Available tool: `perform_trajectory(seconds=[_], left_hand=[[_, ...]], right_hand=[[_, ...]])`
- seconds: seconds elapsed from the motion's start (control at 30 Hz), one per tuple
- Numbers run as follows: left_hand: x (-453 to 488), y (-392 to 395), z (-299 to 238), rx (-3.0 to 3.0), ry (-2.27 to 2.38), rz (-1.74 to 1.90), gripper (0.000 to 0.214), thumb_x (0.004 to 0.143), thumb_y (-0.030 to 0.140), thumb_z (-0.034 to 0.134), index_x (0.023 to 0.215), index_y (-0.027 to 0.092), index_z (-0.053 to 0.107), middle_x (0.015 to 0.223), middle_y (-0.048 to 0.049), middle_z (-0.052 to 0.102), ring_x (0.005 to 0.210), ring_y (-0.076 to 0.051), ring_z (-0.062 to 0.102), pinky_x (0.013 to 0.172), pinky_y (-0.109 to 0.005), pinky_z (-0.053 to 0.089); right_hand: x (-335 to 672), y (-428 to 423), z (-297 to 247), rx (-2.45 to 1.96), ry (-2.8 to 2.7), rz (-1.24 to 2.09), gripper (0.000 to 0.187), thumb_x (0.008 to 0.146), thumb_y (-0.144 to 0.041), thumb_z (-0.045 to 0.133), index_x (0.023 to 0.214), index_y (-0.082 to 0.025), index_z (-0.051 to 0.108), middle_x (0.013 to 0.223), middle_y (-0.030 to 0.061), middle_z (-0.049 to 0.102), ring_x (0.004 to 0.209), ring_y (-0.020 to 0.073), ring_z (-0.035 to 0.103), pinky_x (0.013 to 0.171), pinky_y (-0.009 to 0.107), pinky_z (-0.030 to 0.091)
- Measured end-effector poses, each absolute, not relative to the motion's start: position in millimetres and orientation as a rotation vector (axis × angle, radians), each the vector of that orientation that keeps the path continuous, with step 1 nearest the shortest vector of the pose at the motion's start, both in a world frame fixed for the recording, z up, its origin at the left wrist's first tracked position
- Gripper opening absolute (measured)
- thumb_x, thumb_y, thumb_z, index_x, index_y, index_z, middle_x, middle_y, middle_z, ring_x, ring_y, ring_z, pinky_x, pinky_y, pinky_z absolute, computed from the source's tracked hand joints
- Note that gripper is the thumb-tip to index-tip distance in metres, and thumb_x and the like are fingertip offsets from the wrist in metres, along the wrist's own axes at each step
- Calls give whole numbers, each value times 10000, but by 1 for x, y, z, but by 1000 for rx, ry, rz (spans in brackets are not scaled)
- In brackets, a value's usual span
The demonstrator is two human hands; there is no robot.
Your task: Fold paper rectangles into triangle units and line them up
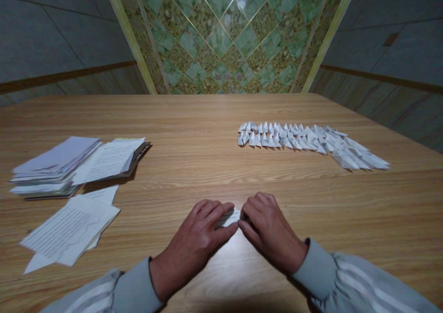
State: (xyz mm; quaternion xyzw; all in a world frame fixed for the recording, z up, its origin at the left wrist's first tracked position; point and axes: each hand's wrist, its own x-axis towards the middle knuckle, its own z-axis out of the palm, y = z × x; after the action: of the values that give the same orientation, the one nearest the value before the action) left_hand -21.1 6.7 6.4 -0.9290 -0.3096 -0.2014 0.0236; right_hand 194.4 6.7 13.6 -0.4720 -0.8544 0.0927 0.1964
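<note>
Near the table's front middle, a small folded piece of printed paper (pixel 231 217) lies between my two hands, mostly covered by fingers. My left hand (pixel 207 225) holds its left side, thumb below and fingers on top. On the right side, my right hand (pixel 263 223) has its fingers curled with thumb and fingertips pinched at the paper's edge. How the paper is folded under the fingers is hidden.
Loose printed sheets (pixel 72 225) lie at the left, in front of paper stacks (pixel 58 158). Rows of folded paper pieces (pixel 277 135) stand at the back right of the wooden table (pixel 187 160). A tiled wall (pixel 221 40) rises behind.
</note>
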Motion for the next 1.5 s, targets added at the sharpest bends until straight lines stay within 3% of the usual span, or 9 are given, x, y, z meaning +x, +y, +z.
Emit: perform_trajectory(seconds=[0.43, 0.63, 0.83, 0.93, 1.03, 1.2, 1.4, 1.5], left_hand=[[-43, -3, 0, -2874, -981, -471, 337, 1006, 186, 445, 1278, 313, 597, 1430, -77, 554, 1224, -281, 519, 1044, -557, 344], [-62, -16, -1, -2820, -1042, -486, 321, 1019, 196, 398, 1223, 277, 633, 1395, -82, 587, 1226, -282, 527, 1060, -547, 320], [-62, -21, 2, -2810, -1027, -531, 319, 1003, 142, 399, 1186, 238, 641, 1360, -75, 613, 1228, -274, 516, 1069, -531, 308], [-53, -17, 6, -2815, -1064, -612, 240, 983, 149, 469, 1110, 229, 656, 1307, -54, 647, 1187, -258, 535, 1080, -510, 306], [-37, -8, 11, -2807, -1101, -616, 222, 964, 184, 541, 1165, 220, 629, 1194, -51, 688, 1094, -248, 566, 1045, -494, 350], [-14, 9, 14, -2820, -1083, -472, 118, 938, 149, 561, 980, 184, 665, 901, -45, 702, 863, -222, 591, 972, -480, 419], [-12, 17, 12, -2798, -1047, -558, 142, 922, 104, 549, 886, 172, 669, 798, -40, 698, 764, -203, 593, 946, -471, 435], [-12, 21, 15, -2800, -1091, -639, 139, 910, 106, 553, 871, 176, 667, 811, -42, 704, 769, -207, 594, 886, -445, 461]], right_hand=[[203, 8, 16, -1475, -2426, 325, 94, 898, -220, 674, 869, -196, 588, 934, 30, 604, 936, 225, 506, 881, 388, 314], [204, 12, 19, -1458, -2459, 347, 101, 887, -230, 692, 870, -199, 597, 927, 31, 623, 930, 226, 512, 847, 372, 318], [204, 14, 18, -1244, -2527, 296, 91, 951, -234, 608, 1040, -233, 626, 1016, 43, 637, 975, 215, 502, 841, 353, 323], [203, 15, 15, -1109, -2603, 225, 151, 995, -267, 528, 1098, -259, 639, 1041, 45, 646, 977, 205, 498, 867, 359, 320], [201, 15, 13, -1079, -2634, 199, 170, 998, -286, 516, 1108, -256, 642, 1054, 45, 643, 975, 201, 497, 879, 359, 324], [201, 14, 15, -1115, -2634, 236, 176, 1007, -257, 499, 1119, -237, 633, 1054, 50, 630, 982, 201, 498, 880, 354, 334], [201, 15, 20, -1135, -2606, 221, 227, 910, -369, 659, 1073, -212, 639, 1012, 50, 636, 985, 218, 509, 928, 390, 316], [199, 19, 16, -1146, -2579, 95, 113, 928, -296, 642, 1000, -210, 657, 924, 37, 655, 927, 202, 516, 910, 382, 312]])
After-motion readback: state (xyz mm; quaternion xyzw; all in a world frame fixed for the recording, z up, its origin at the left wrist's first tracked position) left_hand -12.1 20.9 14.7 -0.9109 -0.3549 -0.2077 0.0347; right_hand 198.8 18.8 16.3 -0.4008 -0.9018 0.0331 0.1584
